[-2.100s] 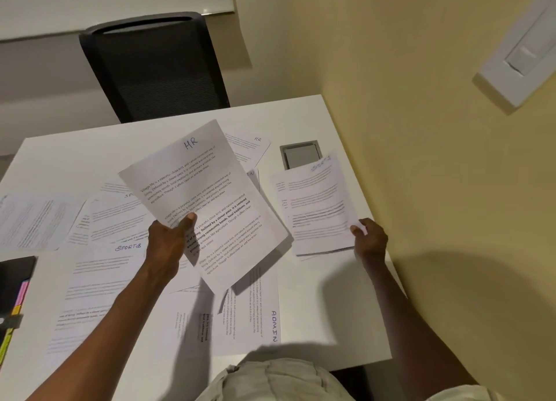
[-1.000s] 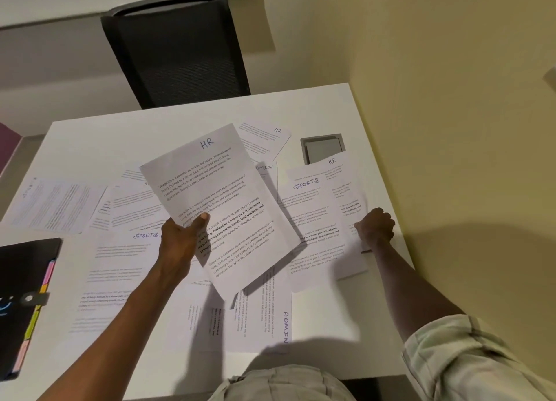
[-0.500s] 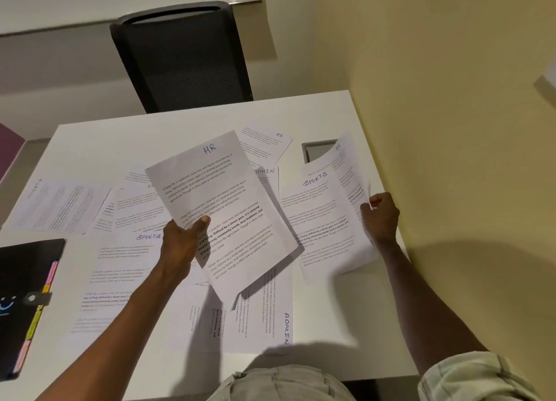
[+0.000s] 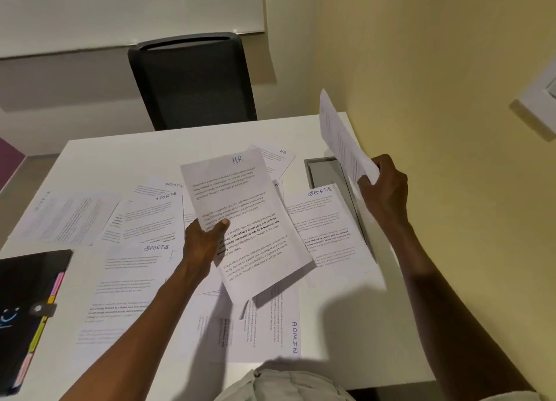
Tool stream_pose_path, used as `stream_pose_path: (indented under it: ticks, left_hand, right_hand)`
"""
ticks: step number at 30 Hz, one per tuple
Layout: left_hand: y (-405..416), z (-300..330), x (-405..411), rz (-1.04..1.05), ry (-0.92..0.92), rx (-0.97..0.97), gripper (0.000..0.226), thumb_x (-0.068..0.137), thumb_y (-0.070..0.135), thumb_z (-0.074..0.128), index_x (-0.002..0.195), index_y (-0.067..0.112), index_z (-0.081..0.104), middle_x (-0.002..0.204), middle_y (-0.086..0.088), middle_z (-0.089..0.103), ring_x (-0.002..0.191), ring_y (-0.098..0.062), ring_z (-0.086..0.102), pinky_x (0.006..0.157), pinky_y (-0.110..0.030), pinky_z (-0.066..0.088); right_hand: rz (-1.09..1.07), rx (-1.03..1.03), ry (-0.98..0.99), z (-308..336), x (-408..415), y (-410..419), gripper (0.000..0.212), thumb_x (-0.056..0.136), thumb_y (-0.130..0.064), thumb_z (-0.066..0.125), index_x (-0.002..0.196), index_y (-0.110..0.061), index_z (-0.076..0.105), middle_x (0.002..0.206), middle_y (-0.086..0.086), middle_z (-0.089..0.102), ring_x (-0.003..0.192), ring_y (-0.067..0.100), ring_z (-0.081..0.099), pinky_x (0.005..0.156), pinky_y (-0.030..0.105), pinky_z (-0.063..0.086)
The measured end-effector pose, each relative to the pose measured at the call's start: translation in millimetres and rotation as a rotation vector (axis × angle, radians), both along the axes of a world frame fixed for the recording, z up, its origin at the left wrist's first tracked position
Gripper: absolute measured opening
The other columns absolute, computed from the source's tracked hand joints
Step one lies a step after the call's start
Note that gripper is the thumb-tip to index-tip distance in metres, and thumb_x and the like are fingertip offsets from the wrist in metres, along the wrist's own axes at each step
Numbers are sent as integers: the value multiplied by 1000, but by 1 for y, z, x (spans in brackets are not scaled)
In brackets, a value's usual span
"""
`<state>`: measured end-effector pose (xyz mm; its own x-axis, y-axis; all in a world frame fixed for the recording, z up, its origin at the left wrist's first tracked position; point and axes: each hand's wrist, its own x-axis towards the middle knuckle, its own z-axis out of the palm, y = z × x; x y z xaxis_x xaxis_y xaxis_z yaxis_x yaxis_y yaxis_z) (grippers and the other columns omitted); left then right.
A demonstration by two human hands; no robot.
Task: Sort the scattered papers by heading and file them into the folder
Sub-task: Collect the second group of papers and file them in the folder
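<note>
My left hand point(image 4: 203, 241) grips a printed sheet headed HR point(image 4: 240, 217) above the middle of the white table point(image 4: 126, 156). My right hand point(image 4: 383, 187) holds a second sheet point(image 4: 343, 138) lifted off the table and tilted edge-on near the yellow wall. Below it a sheet headed SPORTS point(image 4: 325, 229) lies flat. Other papers headed SPORTS point(image 4: 132, 283), ADMIN point(image 4: 270, 325) and HR point(image 4: 276, 156) are scattered over the table. A black folder with coloured tabs point(image 4: 27, 310) lies at the left edge.
A black chair point(image 4: 192, 81) stands behind the table's far edge. A grey cable hatch point(image 4: 325, 172) is set into the tabletop at the right. The yellow wall point(image 4: 436, 99) runs along the table's right side, with a white switch plate point(image 4: 538, 111) on it.
My right hand has peeled the upper sheet off the SPORTS sheet at the right and raised it clear of the table. My left hand still holds the HR sheet in place.
</note>
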<state>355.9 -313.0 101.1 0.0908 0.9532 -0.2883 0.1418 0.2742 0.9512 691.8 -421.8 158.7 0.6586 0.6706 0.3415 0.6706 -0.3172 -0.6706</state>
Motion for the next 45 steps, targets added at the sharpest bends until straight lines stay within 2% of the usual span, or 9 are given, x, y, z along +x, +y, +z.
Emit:
stream_pose_path:
  ticks: [8,18,22,27,30,34,40,42,45]
  left_hand:
    - [15,-8,-1,-16,-14,-77,21,93,10,67,114,11,65,99,-6,72,86,-24,69,70,-31,56]
    - [36,-29,-8,-70,-75,-290,20,94,15,68,113,11,66,82,-14,61,65,-22,52,59,-33,42]
    - [43,-31,-12,-138,-112,-334,21,89,23,75,107,12,72,68,-7,63,48,-11,42,50,-24,36]
    - [53,-29,-23,-242,-121,-330,16,92,19,70,106,13,74,108,-20,73,86,-33,67,84,-44,53]
    - [57,-27,-26,-374,-108,-312,22,96,17,66,117,18,71,111,-9,75,107,-36,67,101,-56,46]
    - [57,-23,-24,-526,-141,-304,29,97,22,64,125,15,67,116,-7,74,102,-21,72,80,-30,59]
    - [60,-7,-15,-345,-60,-406,83,81,85,32,144,34,47,116,22,61,110,-12,62,90,-30,52]
    - [65,-5,-17,-455,-18,-201,74,84,77,51,143,33,51,138,11,58,130,-16,54,105,-34,45]
    - [80,5,-16,-413,-14,44,46,84,40,78,127,30,66,119,12,72,108,-6,68,93,-35,57]
  right_hand:
    - [318,2,-44,71,-57,-1,18,82,-12,70,89,-12,53,74,2,60,59,16,52,49,20,36]
    - [161,132,864,53,-109,14,27,76,-12,77,98,-23,67,99,4,75,85,20,73,69,32,59]
    - [48,-253,687,8,-126,10,39,80,-29,75,115,-18,60,112,-2,70,89,9,67,63,22,49]
    - [170,-659,459,-5,-128,13,61,77,-56,71,119,-15,56,115,-3,61,109,22,59,80,31,44]
    - [159,-587,554,-1,-121,29,84,76,-56,74,141,-12,44,137,4,55,125,23,53,93,31,42]
    - [179,-355,813,-6,-120,47,48,82,-21,78,126,-15,59,120,-2,69,104,14,67,82,26,53]
    - [119,-300,794,-41,-149,63,37,86,-12,71,121,-14,62,116,-1,70,98,19,67,75,30,54]
    - [116,-243,749,-45,-153,72,34,87,-14,69,119,-14,60,113,-1,69,97,21,67,75,31,56]
    - [153,-106,661,-36,-155,91,28,86,-16,69,112,-21,60,101,-8,67,88,10,67,62,17,54]
